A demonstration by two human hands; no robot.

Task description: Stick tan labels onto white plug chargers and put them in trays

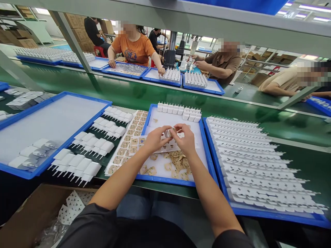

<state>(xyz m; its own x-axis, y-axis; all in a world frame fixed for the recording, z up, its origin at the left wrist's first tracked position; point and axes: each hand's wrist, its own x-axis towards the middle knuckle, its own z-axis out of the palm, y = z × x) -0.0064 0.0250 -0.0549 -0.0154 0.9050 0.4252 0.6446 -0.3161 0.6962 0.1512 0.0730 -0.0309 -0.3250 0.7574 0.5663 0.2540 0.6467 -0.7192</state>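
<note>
Both my hands meet over the middle blue tray [210, 165]. My left hand [157, 138] is closed on one side of a small white plug adapter [168, 132]. From the other side, the fingers of my right hand [185, 138] press on the same adapter and partly hide it. Under my hands lies a sheet with die-cut stickers [134, 146], reaching over the tray. Loose beige sticker pieces [178, 162] are heaped below it. At the tray's far side, white plug adapters [171, 109] stand in rows, pins upward.
Adapters fill the right tray [318, 217]. Sticker sheets [121, 153] and adapter rows [85, 160] lie left of the middle tray, beside another blue tray [59, 113]. A cardboard box [31, 213] stands below. Overhead runs a metal beam [181, 17]; co-workers sit across the green belt [124, 90].
</note>
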